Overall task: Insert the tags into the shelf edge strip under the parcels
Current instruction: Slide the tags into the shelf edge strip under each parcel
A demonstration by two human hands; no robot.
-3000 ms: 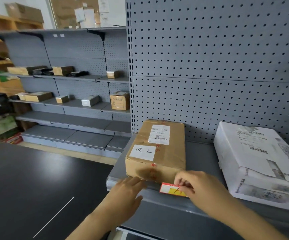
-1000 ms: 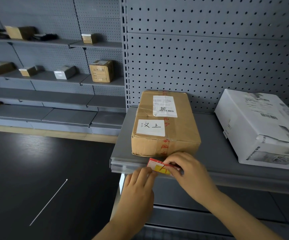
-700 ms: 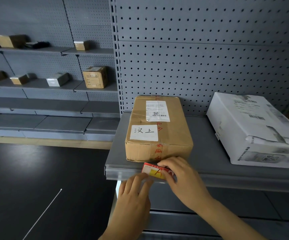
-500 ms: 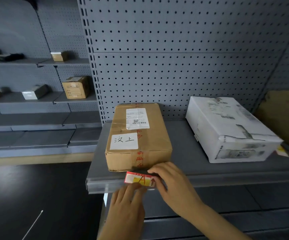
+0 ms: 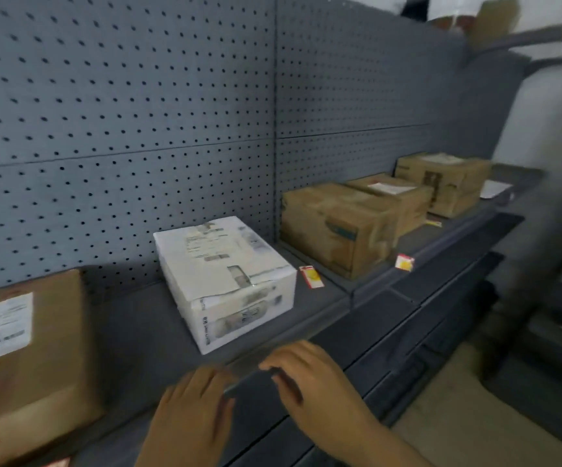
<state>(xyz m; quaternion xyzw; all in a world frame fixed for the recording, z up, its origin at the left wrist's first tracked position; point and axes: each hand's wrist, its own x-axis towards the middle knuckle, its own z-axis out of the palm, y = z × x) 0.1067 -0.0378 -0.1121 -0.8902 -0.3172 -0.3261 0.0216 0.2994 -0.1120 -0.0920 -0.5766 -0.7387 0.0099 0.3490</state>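
Note:
Both my hands hover at the shelf edge strip (image 5: pixel 326 326) below a white parcel (image 5: pixel 225 278). My left hand (image 5: pixel 192 416) and my right hand (image 5: pixel 309 379) have fingers spread and hold nothing. A red and yellow tag (image 5: pixel 311 276) lies flat on the shelf to the right of the white parcel. Another tag (image 5: pixel 404 262) stands at the shelf edge in front of a brown parcel (image 5: pixel 333 227). The brown parcel with white labels (image 5: pixel 26 358) is at the far left, and a corner of a red tag (image 5: pixel 57 462) shows below it. The picture is blurred.
Two more brown parcels (image 5: pixel 397 197) (image 5: pixel 444 180) sit further right on the grey shelf, with a small tag (image 5: pixel 434 224) before them. Grey pegboard (image 5: pixel 121 129) backs the shelf. Lower shelves (image 5: pixel 434 298) jut out below. A blurred person in light clothing (image 5: pixel 549 163) stands at the right.
The view has swung right along the shelf. My right hand has let go of the tag under the labelled brown parcel, and both hands now sit below the white parcel.

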